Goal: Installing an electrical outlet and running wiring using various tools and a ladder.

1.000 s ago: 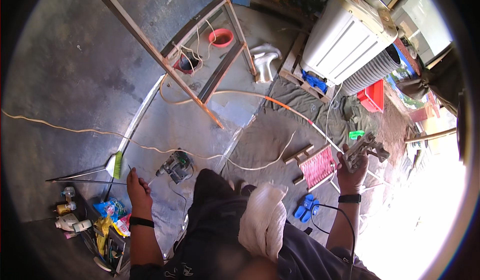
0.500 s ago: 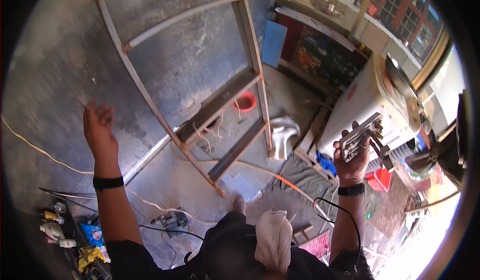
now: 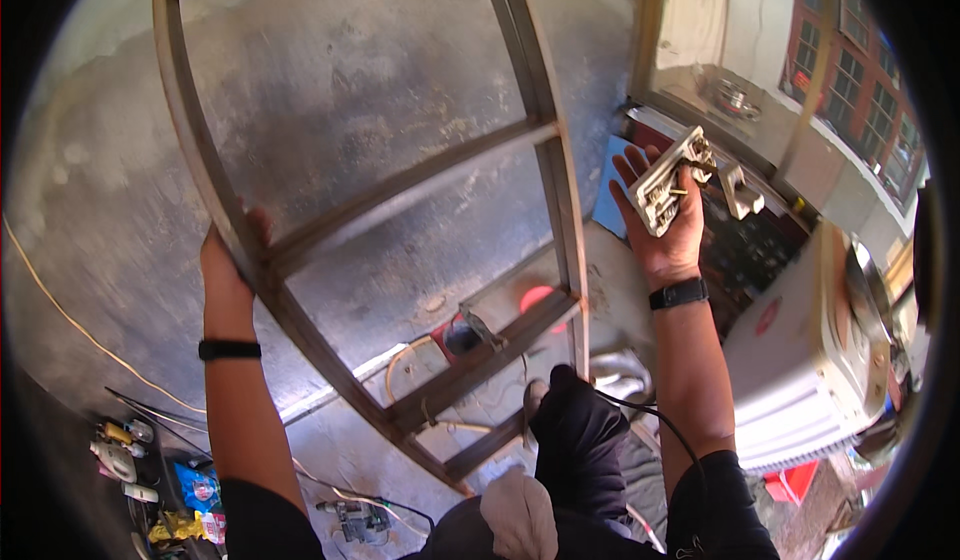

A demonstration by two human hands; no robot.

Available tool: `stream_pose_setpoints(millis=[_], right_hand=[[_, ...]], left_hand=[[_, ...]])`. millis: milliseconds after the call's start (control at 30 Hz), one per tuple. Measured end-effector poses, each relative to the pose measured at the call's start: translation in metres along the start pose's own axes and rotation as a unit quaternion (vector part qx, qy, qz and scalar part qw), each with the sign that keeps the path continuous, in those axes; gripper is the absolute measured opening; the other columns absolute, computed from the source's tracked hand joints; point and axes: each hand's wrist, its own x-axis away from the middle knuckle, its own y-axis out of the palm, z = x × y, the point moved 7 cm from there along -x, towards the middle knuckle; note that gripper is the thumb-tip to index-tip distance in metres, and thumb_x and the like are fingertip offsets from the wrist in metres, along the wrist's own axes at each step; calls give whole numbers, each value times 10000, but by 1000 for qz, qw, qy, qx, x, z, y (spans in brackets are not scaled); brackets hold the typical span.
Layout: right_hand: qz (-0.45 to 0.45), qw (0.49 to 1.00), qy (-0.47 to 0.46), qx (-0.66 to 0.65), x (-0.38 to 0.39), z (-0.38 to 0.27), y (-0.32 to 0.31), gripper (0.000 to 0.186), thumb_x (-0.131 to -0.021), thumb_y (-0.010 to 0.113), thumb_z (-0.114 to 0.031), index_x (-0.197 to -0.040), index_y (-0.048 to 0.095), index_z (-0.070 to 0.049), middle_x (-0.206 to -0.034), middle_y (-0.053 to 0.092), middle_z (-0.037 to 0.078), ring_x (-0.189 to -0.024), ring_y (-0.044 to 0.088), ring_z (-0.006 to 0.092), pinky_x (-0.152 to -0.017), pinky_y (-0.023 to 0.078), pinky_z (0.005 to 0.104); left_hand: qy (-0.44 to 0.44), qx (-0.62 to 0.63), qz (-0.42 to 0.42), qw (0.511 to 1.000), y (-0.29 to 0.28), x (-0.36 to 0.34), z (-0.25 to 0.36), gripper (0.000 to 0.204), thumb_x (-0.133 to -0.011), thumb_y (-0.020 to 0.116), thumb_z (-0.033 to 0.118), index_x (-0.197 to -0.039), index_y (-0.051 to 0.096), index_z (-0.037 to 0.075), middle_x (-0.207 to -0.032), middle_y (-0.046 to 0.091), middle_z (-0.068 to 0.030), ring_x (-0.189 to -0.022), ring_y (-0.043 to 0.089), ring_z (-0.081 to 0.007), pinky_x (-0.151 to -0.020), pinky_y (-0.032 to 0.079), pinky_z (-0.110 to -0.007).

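Observation:
My left hand (image 3: 228,250) grips the left rail of a rusty brown metal ladder (image 3: 405,178), its fingers partly hidden behind the rail. My right hand (image 3: 662,222) holds a pale electrical-looking fitting with exposed metal parts (image 3: 668,190) and a bracket on its right, palm up, fingers stretched along it. The ladder leans by a mottled grey wall (image 3: 370,60). My bent leg (image 3: 580,430) in dark trousers is at its lower rungs, near a red-and-dark container (image 3: 462,332) with cords about it.
At right stand a white appliance (image 3: 790,360) and a red bin (image 3: 790,483), below a window ledge. A power drill (image 3: 360,523) lies on the floor. Bottles and packets (image 3: 130,470) sit at lower left, and a pale cord (image 3: 70,315) runs along the left side.
My view has tilted up the ladder. My left hand has moved from beside it onto its rail. My right hand has risen with the fitting, and my leg has moved forward to the lower rungs.

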Motion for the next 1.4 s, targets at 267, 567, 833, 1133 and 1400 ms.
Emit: stream_pose_setpoints(millis=[267,567,833,1133,1400], right_hand=[[-120,990,51,-51,-217,37,34,525,-963,447,-440,-1244,554,-10,-1354,509,208,-1278,456,349,-1055,369,416],[-147,968,87,-186,-365,47,130,585,-976,432,-469,-1322,502,-2,-1354,487,223,-1188,544,318,-934,516,406],[51,996,67,-35,-375,38,137,504,-971,490,-451,-1252,546,-36,-1145,651,107,-1027,632,222,-858,518,345],[100,992,73,-7,-380,47,133,488,-962,490,-475,-1189,602,-57,-1069,679,63,-960,645,195,-861,507,330],[44,995,73,-58,-393,42,142,581,-924,540,-501,-1214,567,2,-1183,629,124,-1096,592,250,-966,458,383]], left_hand=[[41,31,-70,996,-44,-11,-3,280,-971,425,309,-1063,530,66,-740,513,-67,-624,507,-194,-555,450,-301],[66,-4,-94,993,-54,-7,-16,453,-973,442,433,-915,563,1,-672,568,-168,-571,573,-275,-573,516,-409],[-135,172,58,974,-104,-2,-62,446,-969,402,451,-894,605,60,-751,626,-246,-646,637,-364,-602,551,-498],[192,-67,149,968,104,-85,276,352,-1008,450,323,-1171,557,30,-969,627,-88,-835,620,-167,-668,528,-308],[411,-317,255,816,216,-79,410,359,-1049,366,256,-1143,572,-23,-945,624,-96,-846,573,-150,-778,461,-284]])
